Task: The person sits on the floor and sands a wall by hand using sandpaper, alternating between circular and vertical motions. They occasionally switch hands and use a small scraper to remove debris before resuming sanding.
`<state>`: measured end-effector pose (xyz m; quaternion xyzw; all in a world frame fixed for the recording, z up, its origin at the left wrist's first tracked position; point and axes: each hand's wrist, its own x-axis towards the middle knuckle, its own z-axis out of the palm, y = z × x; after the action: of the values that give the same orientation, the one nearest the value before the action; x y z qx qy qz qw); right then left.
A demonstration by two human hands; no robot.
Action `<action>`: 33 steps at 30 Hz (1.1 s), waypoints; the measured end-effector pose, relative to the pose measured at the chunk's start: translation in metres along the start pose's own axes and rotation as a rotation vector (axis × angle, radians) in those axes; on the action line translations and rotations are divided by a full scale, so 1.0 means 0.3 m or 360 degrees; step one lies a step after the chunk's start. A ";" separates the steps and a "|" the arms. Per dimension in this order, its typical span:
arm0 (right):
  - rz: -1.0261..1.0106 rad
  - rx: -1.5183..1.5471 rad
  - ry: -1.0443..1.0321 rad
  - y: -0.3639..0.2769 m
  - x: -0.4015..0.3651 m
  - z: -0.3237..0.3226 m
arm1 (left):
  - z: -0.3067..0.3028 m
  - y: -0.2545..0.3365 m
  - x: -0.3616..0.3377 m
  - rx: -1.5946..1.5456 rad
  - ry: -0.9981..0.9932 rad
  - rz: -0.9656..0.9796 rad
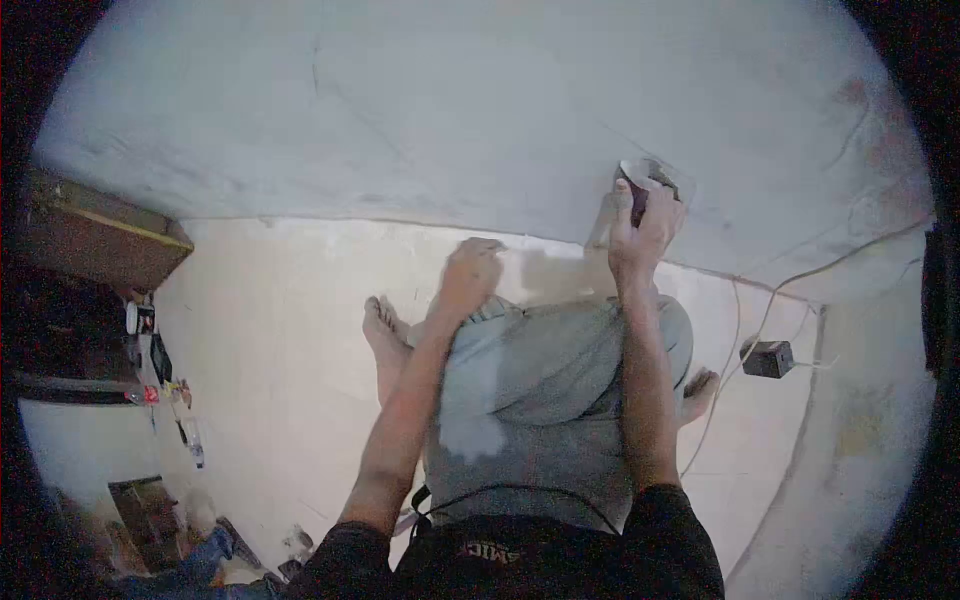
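Note:
My right hand [648, 220] is raised against the grey wall [480, 110], its fingers pressed over a dark piece of sandpaper [640, 203]. The thumb lies along the near side of the sheet, and a paler edge of it shows above the fingers. My left hand [472, 275] hangs by my knee, near the foot of the wall. Its fingers are curled in and a little blurred, with nothing visible in them. Pale dusty patches mark the grey trousers [540, 400] on my bent legs.
On the right, a small dark box [767, 358] sits by a thin cable [765, 310] running up the wall. A wooden piece of furniture [110, 225] juts in at left. Bottles and small items [195, 442] line the floor's left side; my bare foot [385, 325] is on the pale floor.

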<state>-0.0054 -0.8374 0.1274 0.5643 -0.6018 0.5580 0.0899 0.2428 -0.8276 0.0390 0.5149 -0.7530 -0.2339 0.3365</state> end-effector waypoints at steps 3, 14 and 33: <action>-0.0100 0.0066 0.0007 0.016 0.005 0.008 | 0.094 0.020 -0.017 0.0215 -0.0194 0.0036; -0.0081 0.0080 0.0090 0.033 -0.004 0.037 | 0.114 0.011 -0.017 0.0364 -0.0250 0.0024; -0.0380 -0.0198 -0.0085 0.045 -0.035 0.052 | 0.101 0.051 -0.017 0.0278 -0.0397 -0.0090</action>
<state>-0.0041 -0.8469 0.1062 0.6399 -0.5660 0.4896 0.1745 0.2119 -0.8173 0.0283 0.5301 -0.7916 -0.2390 0.1875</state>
